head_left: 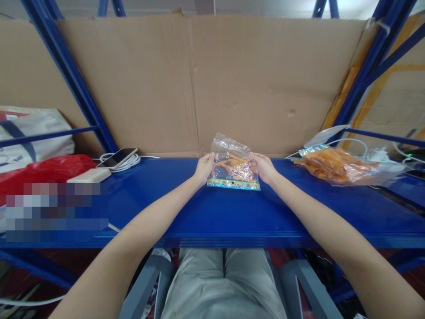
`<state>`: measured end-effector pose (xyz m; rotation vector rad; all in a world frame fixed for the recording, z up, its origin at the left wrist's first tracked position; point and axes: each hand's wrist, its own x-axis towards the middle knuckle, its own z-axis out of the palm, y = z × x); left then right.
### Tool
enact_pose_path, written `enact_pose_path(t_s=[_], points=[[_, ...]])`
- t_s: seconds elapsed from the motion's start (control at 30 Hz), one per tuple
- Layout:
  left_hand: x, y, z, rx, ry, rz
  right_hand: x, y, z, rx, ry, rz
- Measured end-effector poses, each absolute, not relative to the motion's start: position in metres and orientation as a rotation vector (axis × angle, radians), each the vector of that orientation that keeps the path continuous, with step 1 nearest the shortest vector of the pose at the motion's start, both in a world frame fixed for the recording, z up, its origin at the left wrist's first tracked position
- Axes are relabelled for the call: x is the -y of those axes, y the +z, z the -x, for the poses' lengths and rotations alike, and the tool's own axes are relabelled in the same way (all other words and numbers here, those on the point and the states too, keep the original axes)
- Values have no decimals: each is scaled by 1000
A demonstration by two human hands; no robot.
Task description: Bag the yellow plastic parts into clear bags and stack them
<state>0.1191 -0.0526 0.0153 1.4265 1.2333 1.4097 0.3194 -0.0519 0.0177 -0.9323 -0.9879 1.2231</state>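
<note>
Between my two hands is a clear plastic bag [232,166] with orange pieces inside and a colourful printed strip along its near edge. My left hand [205,168] grips the bag's left side, fingers closed on the film. On the opposite side my right hand [263,167] pinches the right edge. The bag's crinkled far end points toward the cardboard. What the orange pieces are exactly cannot be made out through the shiny film.
A larger clear bag of orange pieces [338,165] lies at the right of the blue shelf [212,217]. To the left are a phone [117,157] on a coiled white cable, a white box [89,176] and a red plastic bag [49,170]. Cardboard [212,79] stands behind.
</note>
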Motion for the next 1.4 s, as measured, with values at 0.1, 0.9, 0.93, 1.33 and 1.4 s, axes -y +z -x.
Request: enact_pose_path(t_s=[0.1,0.9,0.93,1.33,1.4], points=[[51,12,-120,-1236,1381,-1445,52,18,-320,932,1206,915],[39,10,-111,-1001,1380,-1403,42,16,-325,954,1152,816],[39,11,-111,-973,1373,-1404,42,16,-327,943,1158,811],[40,21,-104,-1040,1478,-1368,48,11,-318,1107,1080,882],[41,23,-103,-1051,1496,-1376,47,10,-318,1128,1008,871]])
